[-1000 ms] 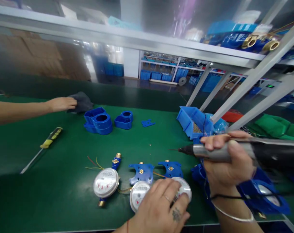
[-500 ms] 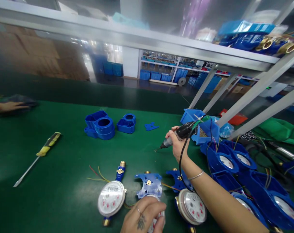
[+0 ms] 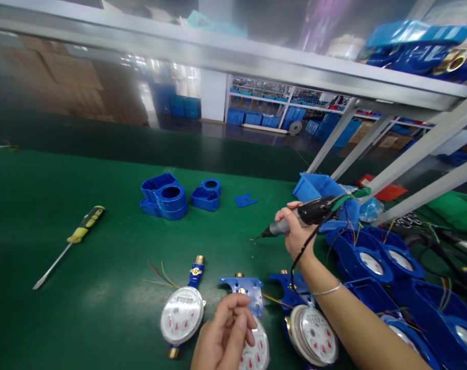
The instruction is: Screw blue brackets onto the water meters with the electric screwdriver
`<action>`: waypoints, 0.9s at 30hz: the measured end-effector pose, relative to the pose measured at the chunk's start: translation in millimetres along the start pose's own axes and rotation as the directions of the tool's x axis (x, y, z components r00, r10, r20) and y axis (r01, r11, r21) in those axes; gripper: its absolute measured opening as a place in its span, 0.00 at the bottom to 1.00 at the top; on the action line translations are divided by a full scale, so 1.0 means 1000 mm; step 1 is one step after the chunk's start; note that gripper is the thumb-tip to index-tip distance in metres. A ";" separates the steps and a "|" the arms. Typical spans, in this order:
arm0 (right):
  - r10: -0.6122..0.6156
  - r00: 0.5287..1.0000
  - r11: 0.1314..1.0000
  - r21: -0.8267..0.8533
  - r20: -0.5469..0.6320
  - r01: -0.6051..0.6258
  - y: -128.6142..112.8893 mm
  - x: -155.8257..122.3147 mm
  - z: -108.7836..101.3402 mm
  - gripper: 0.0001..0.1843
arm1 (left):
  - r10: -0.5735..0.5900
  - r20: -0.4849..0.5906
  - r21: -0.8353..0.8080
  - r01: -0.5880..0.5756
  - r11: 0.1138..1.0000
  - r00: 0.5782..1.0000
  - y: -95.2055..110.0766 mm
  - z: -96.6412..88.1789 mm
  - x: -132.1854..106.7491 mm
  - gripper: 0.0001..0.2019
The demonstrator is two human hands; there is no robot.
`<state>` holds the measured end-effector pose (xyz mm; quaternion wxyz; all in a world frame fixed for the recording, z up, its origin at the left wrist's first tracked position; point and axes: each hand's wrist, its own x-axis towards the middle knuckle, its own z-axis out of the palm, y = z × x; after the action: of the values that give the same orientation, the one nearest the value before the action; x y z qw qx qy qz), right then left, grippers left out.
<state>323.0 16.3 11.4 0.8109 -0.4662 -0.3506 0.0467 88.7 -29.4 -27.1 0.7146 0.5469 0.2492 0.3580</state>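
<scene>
In my right hand (image 3: 297,231) is a corded electric screwdriver (image 3: 308,213), its bit pointing left at small screws (image 3: 252,240) on the green table. My left hand (image 3: 227,331) is raised over the middle water meter (image 3: 256,347), fingers curled in toward the thumb; whatever they may hold is hidden. A blue bracket plate (image 3: 252,293) covers the upper part of that meter. To its left lies a water meter (image 3: 182,314) with brass ends and loose wires. Below my right forearm is another water meter (image 3: 318,334), with a second blue bracket plate (image 3: 291,293).
A yellow-black screwdriver (image 3: 85,226) lies at left. Farther back are a large blue housing (image 3: 166,198), a smaller one (image 3: 207,195) and a flat blue plate (image 3: 245,200). Blue bins (image 3: 318,187) and several housed meters (image 3: 372,263) crowd the right, under a metal shelf (image 3: 256,56).
My left hand has lifted off the middle meter, and its fingers have curled upward. The screwdriver bit stays near the loose screws. The other person's hand at far left is gone from view.
</scene>
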 end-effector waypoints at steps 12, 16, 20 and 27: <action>0.152 0.983 0.935 0.338 -0.105 -0.108 -0.133 -0.029 -0.015 0.18 | -0.376 0.123 -0.549 0.379 0.745 0.918 0.025 0.021 0.037 0.27; 0.164 0.979 0.933 0.343 -0.125 -0.113 -0.143 -0.039 -0.024 0.16 | -0.385 0.180 -0.570 0.415 0.709 0.905 0.028 0.030 0.035 0.26; 0.187 0.974 0.922 0.365 -0.129 -0.129 -0.146 -0.047 -0.029 0.19 | -0.405 0.167 -0.567 0.424 0.706 0.899 0.033 0.034 0.032 0.25; 0.002 0.998 0.954 0.300 -0.058 0.015 -0.124 -0.030 -0.026 0.13 | -0.353 0.121 -0.505 0.364 0.783 0.928 0.024 0.030 0.022 0.21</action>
<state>285.3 -83.5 85.1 0.8822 -0.3374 -0.3177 0.0834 118.9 -26.1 5.5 0.8924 0.2801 0.2356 0.2638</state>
